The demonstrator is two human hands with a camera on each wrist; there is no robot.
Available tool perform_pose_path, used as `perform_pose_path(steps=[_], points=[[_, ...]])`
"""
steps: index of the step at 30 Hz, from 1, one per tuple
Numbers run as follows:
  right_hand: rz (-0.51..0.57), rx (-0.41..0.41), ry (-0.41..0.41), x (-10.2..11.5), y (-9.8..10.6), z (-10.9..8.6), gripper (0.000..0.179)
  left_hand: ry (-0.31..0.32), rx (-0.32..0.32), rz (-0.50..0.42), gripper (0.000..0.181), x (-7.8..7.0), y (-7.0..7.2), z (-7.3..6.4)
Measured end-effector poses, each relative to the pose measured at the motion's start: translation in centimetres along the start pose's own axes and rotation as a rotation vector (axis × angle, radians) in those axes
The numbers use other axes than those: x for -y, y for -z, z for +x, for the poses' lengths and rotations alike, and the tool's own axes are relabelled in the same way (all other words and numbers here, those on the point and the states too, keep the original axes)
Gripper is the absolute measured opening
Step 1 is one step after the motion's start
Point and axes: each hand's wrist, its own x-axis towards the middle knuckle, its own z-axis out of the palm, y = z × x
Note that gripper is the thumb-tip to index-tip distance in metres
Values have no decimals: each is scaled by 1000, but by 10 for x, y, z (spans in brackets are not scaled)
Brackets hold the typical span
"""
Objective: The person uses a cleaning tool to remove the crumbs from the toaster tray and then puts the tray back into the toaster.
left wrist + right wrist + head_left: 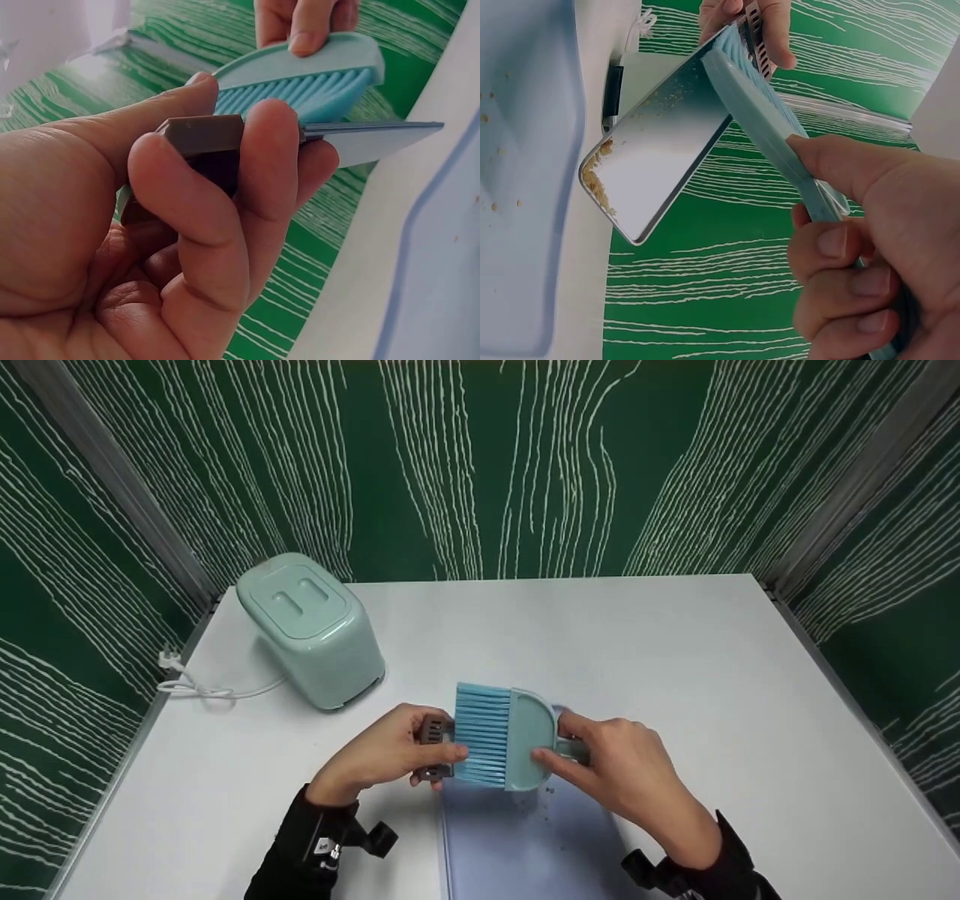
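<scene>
Right in front of the person, the left hand (pixel 397 746) pinches the brown slotted end piece (pixel 435 735) of a flat, shiny metal crumb tray with a low rim (pixel 660 157). The right hand (pixel 622 757), apart from the left, is wrapped round the handle of a mint-green plastic brush with blue bristles (pixel 529 739), its thumb on the brush head. The bristles lie over the crumb tray's end nearest the left hand.

Below is a pale blue, rimmed tray (pixel 536 855) with scattered crumbs on it, so I'd judge the sweeping partly done. A golden-brown heap of crumbs (pixel 596 184) fills the metal tray's far corner, with finer specks along one side; those look left to clear.

Further off, the glossy mint-green toaster with rounded edges (pixel 322 622) stands on the white table (pixel 675 660), its white cord (pixel 217 692) trailing leftward. Refitting the tray there, I'd think, is not yet done.
</scene>
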Motion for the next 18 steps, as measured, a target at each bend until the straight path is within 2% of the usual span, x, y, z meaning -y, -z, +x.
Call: perform_pose_path(steps=[5, 18], points=[[-63, -15, 11, -2, 1, -1, 37, 15, -16, -1, 22, 0, 1, 0], [-195, -1, -28, -7, 5, -2, 37, 30, -64, 27, 25, -3, 3, -5]])
